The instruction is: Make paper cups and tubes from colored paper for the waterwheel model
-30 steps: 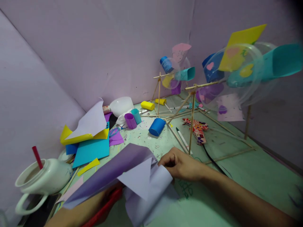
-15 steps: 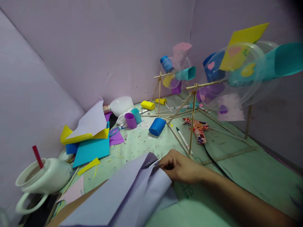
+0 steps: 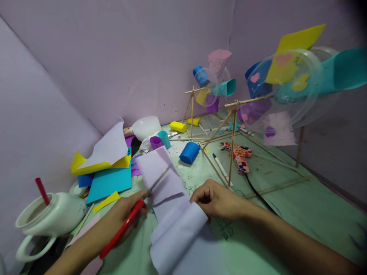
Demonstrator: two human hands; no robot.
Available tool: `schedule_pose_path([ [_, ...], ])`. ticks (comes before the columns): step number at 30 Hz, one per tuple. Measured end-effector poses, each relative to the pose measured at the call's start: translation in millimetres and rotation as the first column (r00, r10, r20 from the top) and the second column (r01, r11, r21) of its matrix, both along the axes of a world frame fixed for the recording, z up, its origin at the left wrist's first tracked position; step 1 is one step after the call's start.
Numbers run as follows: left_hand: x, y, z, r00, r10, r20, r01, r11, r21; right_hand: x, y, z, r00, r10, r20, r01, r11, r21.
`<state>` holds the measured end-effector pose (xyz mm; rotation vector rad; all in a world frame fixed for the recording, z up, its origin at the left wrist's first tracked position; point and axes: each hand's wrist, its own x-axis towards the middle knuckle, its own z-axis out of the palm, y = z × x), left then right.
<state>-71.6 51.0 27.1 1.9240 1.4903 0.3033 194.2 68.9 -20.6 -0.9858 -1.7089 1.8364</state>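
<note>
Curled lilac paper (image 3: 180, 233) over the bench (image 3: 243, 248) looks partly cut, whether right through I cannot tell. The left hand (image 3: 126, 208) wraps its grip round scissors (image 3: 137, 209); the right hand (image 3: 213, 200) pinches the paper. Beyond, a blue tube (image 3: 189, 153) and two wheels (image 3: 289, 88) seem finished.

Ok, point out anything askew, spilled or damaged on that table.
I see no clear spill or damage. Untidy, though: at the left, a pale sheet lies crooked on a yellow sheet, its top corner curling, and small dark specks litter the table near the blue tube, so it looks unswept.
</note>
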Motion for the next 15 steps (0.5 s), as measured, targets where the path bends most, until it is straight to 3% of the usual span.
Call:
schedule_pose_path([
  [2, -7, 12, -2.6, 0.979, 0.087, -0.186, -0.069, 0.993, 0.098, 0, 0, -0.6, 1.000, -0.004, -0.012, 0.004, 1.000, -0.001],
  [5, -14, 27, -1.4, 0.883, 0.273, -0.382, -0.172, 0.945, 0.278, -1, 0, 0.0, 0.999, -0.024, -0.048, 0.026, 0.999, 0.041],
  [8, -17, 31, -4.5, 0.861, 0.306, -0.406, -0.179, 0.930, 0.321, -2, 0, 1.6, 0.993, -0.089, -0.083, 0.096, 0.993, 0.075],
  [12, -20, 23, -21.0, 0.823, 0.336, -0.459, -0.178, 0.918, 0.354, -2, -1, 4.2, 0.983, -0.164, -0.085, 0.172, 0.979, 0.111],
  [15, -18, 11, -27.0, 0.847, 0.409, -0.340, -0.262, 0.877, 0.403, -2, -2, 6.1, 0.977, -0.196, -0.081, 0.208, 0.962, 0.178],
])
